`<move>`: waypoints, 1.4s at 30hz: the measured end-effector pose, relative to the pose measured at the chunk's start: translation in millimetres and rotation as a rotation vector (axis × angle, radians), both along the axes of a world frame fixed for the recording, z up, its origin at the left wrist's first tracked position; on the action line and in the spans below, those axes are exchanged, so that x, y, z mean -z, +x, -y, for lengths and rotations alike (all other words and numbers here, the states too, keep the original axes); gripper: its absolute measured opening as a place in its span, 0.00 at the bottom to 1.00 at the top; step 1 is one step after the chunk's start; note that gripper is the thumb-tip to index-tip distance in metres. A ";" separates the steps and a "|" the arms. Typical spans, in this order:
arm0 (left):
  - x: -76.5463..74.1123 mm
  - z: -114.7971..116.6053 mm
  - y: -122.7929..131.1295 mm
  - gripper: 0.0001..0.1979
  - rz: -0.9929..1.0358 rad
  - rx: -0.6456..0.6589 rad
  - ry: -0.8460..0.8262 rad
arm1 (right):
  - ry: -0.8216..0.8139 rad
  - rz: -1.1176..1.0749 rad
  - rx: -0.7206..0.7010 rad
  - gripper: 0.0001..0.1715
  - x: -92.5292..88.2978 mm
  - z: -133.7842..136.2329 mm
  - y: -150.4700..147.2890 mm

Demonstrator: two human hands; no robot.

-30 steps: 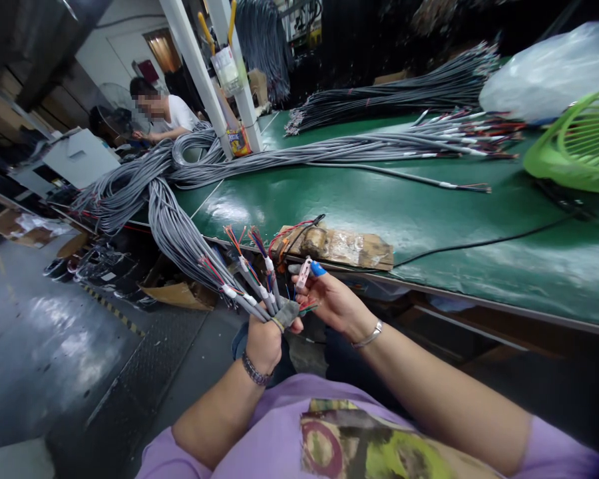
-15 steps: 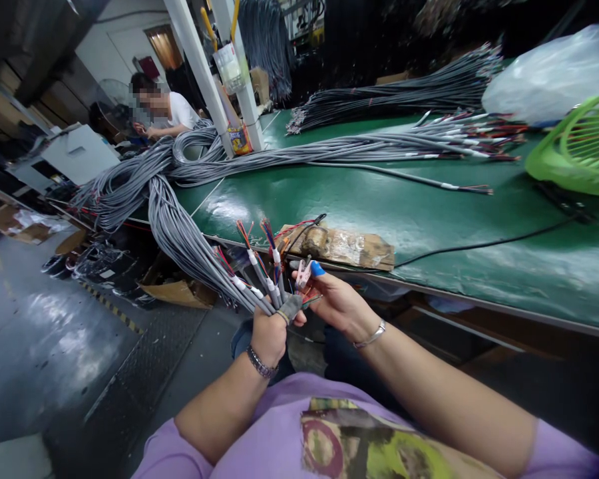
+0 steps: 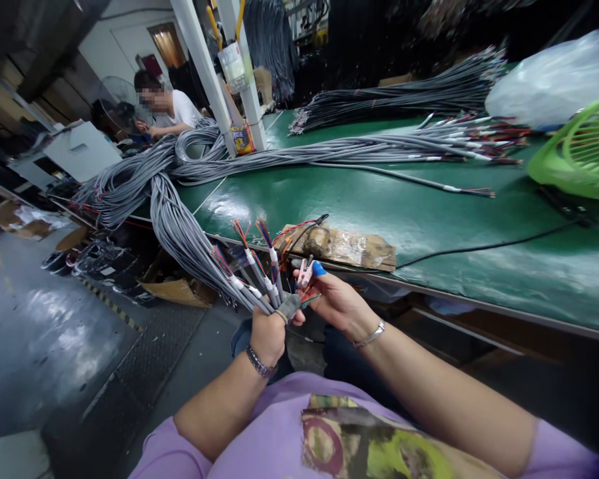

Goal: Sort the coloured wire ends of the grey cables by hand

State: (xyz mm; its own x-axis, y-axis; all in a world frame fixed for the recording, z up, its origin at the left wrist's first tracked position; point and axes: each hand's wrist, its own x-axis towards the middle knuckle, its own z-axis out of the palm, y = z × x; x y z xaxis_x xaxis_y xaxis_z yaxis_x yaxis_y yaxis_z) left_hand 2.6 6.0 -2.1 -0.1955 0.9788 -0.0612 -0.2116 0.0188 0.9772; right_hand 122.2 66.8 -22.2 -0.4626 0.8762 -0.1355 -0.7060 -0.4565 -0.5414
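Note:
My left hand is closed round the ends of several grey cables, fanned out so their white sleeves and coloured wire tips point up. A grey finger cover sits on its thumb. My right hand is just to the right, with a blue cap on one fingertip, pinching a small pale clip next to the wire tips. The cables run up and left from my fist into a thick grey bundle that hangs over the edge of the green table.
More grey cable bundles lie across the table. A taped brown block with red and black leads sits at the near edge. A green basket and a plastic bag are at right. Another person sits far left.
Both hands have shifted slightly right and up with the cable ends. The right hand's clip has come closer to the wire tips.

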 end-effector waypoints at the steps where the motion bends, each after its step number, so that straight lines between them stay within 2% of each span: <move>1: 0.5 -0.5 0.0 0.12 -0.008 0.001 -0.006 | 0.011 -0.002 0.000 0.14 1.2 -0.2 -0.2; 6: 3.3 -2.8 0.7 0.13 -0.022 0.013 -0.016 | 0.018 -0.013 0.012 0.14 3.9 0.6 -2.5; 12: 3.8 -0.7 0.1 0.12 -0.019 0.016 0.013 | -0.078 -0.046 0.038 0.14 -5.5 3.5 -1.6; 16: 2.1 5.0 -2.9 0.12 -0.019 0.021 0.015 | -0.093 -0.035 -0.010 0.18 -8.7 2.7 1.1; 22: 2.1 11.1 -6.8 0.11 -0.019 -0.008 0.027 | -0.088 0.067 0.037 0.12 -9.3 1.0 4.0; 36: 4.6 -4.0 2.4 0.12 0.003 -0.055 -0.009 | -0.006 0.009 0.001 0.14 -7.9 2.3 -0.6; 42: 4.1 0.1 0.6 0.13 -0.008 -0.046 -0.021 | -0.061 0.007 0.026 0.15 -8.1 3.8 -0.8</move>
